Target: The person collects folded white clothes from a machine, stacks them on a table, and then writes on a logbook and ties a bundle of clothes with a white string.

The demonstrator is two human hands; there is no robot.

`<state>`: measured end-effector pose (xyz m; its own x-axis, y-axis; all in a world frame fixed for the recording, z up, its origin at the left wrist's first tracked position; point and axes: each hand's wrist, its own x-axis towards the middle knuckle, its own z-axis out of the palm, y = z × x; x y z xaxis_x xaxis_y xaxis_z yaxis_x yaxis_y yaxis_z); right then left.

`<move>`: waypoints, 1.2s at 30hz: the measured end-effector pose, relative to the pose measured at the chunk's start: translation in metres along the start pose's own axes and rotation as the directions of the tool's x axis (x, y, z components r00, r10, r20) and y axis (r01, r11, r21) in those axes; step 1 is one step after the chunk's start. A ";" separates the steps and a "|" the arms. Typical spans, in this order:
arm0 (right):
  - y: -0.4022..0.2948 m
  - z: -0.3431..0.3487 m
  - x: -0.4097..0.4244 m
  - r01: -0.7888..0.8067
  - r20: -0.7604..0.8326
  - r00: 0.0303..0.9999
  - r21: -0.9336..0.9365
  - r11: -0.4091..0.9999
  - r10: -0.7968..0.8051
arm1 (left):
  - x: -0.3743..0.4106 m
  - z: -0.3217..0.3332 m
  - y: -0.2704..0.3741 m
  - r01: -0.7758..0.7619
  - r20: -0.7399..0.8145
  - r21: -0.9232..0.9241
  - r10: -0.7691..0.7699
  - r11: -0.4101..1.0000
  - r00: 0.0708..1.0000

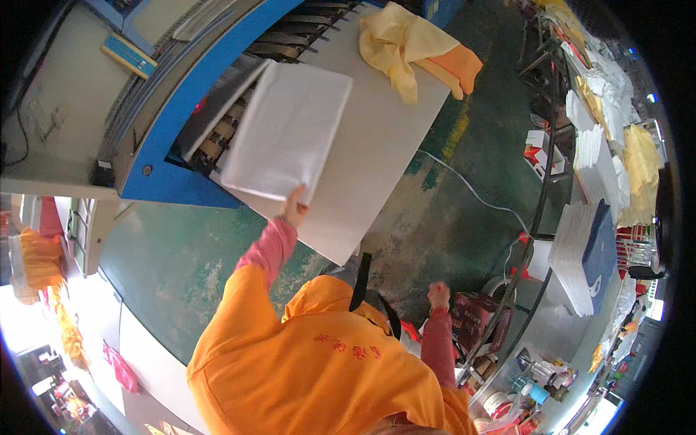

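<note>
My left hand (294,207) pinches the near edge of a flat, white rectangular packet (293,125) with a shiny, film-like surface. The packet lies partly over a pale board (375,136) and partly over the belts (223,130) at the opening of a blue-framed machine (179,109). At the board's far end a crumpled cream-yellow cloth (399,41) with an orange part hangs over the edge. My right hand (439,296) is curled into a fist at my side, with nothing visible in it. Close by it stands a dark red printed carton (481,321).
Along the right runs a metal-framed table (544,331) bearing stacks of folded white cloth (573,255) and a folded blue cloth (601,255). Bottles (535,389) stand at its near end. A white cable (473,187) crosses the green floor (424,217).
</note>
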<state>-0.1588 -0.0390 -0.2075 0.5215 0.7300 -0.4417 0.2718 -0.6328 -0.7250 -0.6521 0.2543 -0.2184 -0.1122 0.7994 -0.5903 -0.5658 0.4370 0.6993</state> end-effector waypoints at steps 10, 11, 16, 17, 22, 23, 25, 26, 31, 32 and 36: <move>-0.173 0.103 0.197 0.458 0.020 0.888 0.050 0.888 -0.459 | -0.158 -0.020 -0.049 0.318 -0.013 0.063 -0.318 0.946 0.948; -0.188 0.114 0.210 0.427 0.028 0.904 -0.005 0.904 -0.427 | -0.161 -0.025 -0.057 0.323 -0.053 0.106 -0.319 0.940 0.946; -0.259 0.137 0.257 0.535 0.163 0.840 -0.091 0.840 -0.517 | -0.159 -0.041 -0.073 0.376 -0.300 0.242 -0.299 0.895 0.906; -0.268 0.140 0.261 0.540 0.206 0.831 -0.077 0.838 -0.516 | -0.156 -0.041 -0.078 0.293 -0.361 0.411 -0.141 0.864 0.922; -0.303 0.161 0.284 0.606 0.189 0.787 -0.061 0.793 -0.587 | -0.157 0.021 -0.084 0.238 -0.438 0.894 0.629 0.380 0.642; -0.306 0.166 0.287 0.606 0.199 0.787 -0.073 0.792 -0.583 | -0.155 0.037 -0.080 0.166 -0.399 0.909 0.678 0.383 0.617; -0.322 0.168 0.287 0.596 0.211 0.794 -0.087 0.798 -0.570 | -0.152 0.084 -0.069 0.205 -0.315 0.949 0.732 0.239 0.605; -0.327 0.169 0.290 0.583 0.237 0.799 -0.085 0.808 -0.552 | -0.150 0.106 -0.060 0.173 -0.273 0.962 0.731 0.212 0.625; -0.350 0.172 0.287 0.694 0.278 0.687 0.022 0.719 -0.672 | -0.113 0.159 -0.066 -0.017 -0.319 0.762 0.398 0.648 0.860; -0.357 0.168 0.277 0.774 0.288 0.599 0.034 0.633 -0.747 | -0.105 0.167 -0.068 -0.072 -0.277 0.649 0.323 0.758 0.905; -0.353 0.152 0.228 0.942 0.482 0.181 0.165 0.292 -0.857 | -0.084 0.214 -0.039 -0.046 -0.093 0.153 0.060 0.987 0.994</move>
<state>-0.2587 0.3905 -0.1325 -0.5280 0.7993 0.2869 0.4369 0.5453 -0.7154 -0.4456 0.2581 -0.1099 -0.2214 0.7827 -0.5817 -0.4282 0.4579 0.7791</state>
